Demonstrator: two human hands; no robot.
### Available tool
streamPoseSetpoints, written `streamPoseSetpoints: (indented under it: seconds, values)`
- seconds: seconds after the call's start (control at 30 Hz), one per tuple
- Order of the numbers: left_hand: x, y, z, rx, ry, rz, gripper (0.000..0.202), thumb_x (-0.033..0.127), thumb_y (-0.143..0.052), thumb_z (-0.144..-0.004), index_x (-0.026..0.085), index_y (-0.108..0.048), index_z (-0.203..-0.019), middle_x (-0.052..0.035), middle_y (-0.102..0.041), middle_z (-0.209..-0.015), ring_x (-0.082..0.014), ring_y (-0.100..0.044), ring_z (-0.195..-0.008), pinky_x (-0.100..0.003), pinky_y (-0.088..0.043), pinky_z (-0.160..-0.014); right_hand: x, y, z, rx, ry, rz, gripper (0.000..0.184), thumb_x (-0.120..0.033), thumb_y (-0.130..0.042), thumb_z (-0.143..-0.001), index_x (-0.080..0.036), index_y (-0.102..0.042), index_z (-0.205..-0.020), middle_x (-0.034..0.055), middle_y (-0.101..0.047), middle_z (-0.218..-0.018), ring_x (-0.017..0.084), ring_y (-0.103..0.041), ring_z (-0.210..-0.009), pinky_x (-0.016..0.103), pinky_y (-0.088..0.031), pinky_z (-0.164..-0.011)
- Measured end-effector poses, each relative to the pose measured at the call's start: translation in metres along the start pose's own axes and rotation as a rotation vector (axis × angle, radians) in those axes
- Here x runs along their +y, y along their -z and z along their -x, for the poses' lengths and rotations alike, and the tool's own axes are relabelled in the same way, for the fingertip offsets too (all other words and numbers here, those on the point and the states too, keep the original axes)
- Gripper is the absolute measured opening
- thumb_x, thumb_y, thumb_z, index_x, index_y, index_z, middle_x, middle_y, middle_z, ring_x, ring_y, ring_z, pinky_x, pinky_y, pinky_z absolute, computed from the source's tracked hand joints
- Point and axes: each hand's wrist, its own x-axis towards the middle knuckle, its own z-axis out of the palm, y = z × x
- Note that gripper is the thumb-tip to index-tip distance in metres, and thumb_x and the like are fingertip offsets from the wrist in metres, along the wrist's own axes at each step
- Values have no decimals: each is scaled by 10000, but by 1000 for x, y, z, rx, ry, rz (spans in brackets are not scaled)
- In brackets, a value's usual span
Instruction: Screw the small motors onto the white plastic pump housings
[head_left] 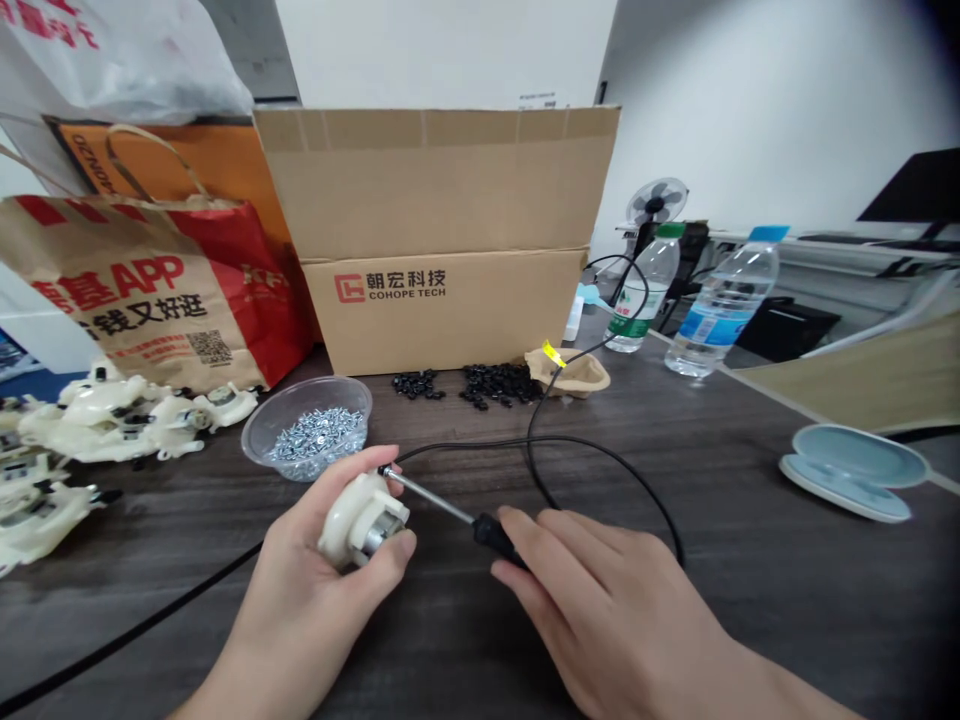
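Left: heap of cream plastic housings (112,415), glossy, lobed, metal inserts showing. Creased kraft-paper bag (150,285) behind, red side panel. Then clear thin-walled plastic bowl (255,447), round, holding shiny silver screws (319,437).

Left hand (304,575) grips one rounded cream motor housing (346,520) above the wood-grain tabletop (442,650), just right of and nearer than the bowl. Domed side faces left, silver metal part faces lower right by the thumb. Housing too compact and covered to call its long axis.

Screwdriver (435,497): straight steel shaft, black handle. Long axis slants, handle lower right, tip up-left at a small dark piece on the housing's top edge. Right hand (600,590) has fingers wrapped on the handle.

Behind: small glossy black parts (499,383) before a flat-faced corrugated carton (450,220). Far right: oval pale-blue case (855,470), lid up.
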Motion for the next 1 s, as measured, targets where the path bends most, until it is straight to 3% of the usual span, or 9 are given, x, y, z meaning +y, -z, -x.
streamPoseSetpoints:
  seconds: [0.13, 0.27, 0.37, 0.47, 0.6, 0.67, 0.77, 0.9, 1.0]
  values:
    - [6, 1, 4, 14, -126, -109, 396, 223, -755, -758, 326, -703, -1138, 53, -764, -905, -125, -705, -692, -197, -600, -697, -4, 6, 2, -18, 14, -20, 289, -165, -414, -1039, -201, -698, -998, 77, -748, -791, 217, -656, -585, 345, -449, -462]
    - [10, 1, 4, 29, -310, -237, 390, 179, -713, -793, 341, -662, -1144, 46, -730, -1041, -128, -703, -811, -219, -597, -797, -5, 10, -4, -23, -443, -490, 340, -428, -458, -1046, -251, -721, -925, 43, -667, -663, 189, -560, -503, 308, -447, -455]
    - [7, 4, 1, 30, -465, -323, 406, 159, -678, -833, 332, -607, -1193, 19, -678, -1163, -165, -683, -1043, -265, -568, -935, 0, 12, -12, -199, -821, -947, 420, -588, -552, -956, -217, -706, -837, -20, -502, -534, 130, -404, -424, 242, -325, -376]
    - [2, 7, -3, 10, -573, -399, 434, 124, -650, -860, 305, -558, -1243, -15, -637, -1217, -182, -656, -1145, -284, -542, -990, 7, 14, -18, -397, -1068, -1337, 440, -606, -574, -921, -194, -661, -792, -82, -355, -481, 74, -219, -391, 191, -201, -363]
    - [-4, 10, -5, 21, -713, -461, 514, 59, -651, -855, 289, -531, -1298, -41, -603, -1288, -183, -622, -1214, -291, -478, -1074, 12, 10, -18, -520, -1271, -1594, 425, -581, -578, -927, -197, -620, -750, -104, -303, -426, 53, -141, -363, 174, -130, -352]
    - [-5, 9, -6, 35, -720, -433, 537, 50, -656, -848, 291, -522, -1309, -37, -615, -1275, -181, -622, -1211, -292, -471, -1086, 14, 4, -17, -581, -1269, -1645, 479, -603, -517, -955, -197, -602, -716, -102, -292, -399, 49, -124, -335, 177, -93, -332]
    - [-4, 5, -7, 56, -609, -347, 597, 83, -668, -847, 302, -475, -1368, -38, -645, -1257, -184, -664, -1140, -296, -529, -1016, 16, -6, -17, -571, -1120, -1612, 529, -619, -459, -981, -187, -632, -731, -100, -300, -357, 50, -151, -288, 178, -136, -311]
    - [-2, 1, -8, 52, -520, -271, 599, 127, -662, -849, 337, -466, -1375, -25, -682, -1236, -194, -702, -1096, -315, -568, -952, 14, -10, -17, -439, -1026, -1449, 502, -636, -474, -964, -179, -639, -837, -115, -307, -407, 54, -167, -348, 166, -186, -350]
    - [-1, 0, -8, 43, -437, -230, 588, 141, -674, -831, 370, -489, -1339, 3, -706, -1206, -186, -721, -1045, -299, -589, -886, 7, -7, -14, -255, -845, -1141, 281, -484, -571, -940, -205, -576, -908, -58, -519, -587, 85, -407, -471, 172, -352, -445]
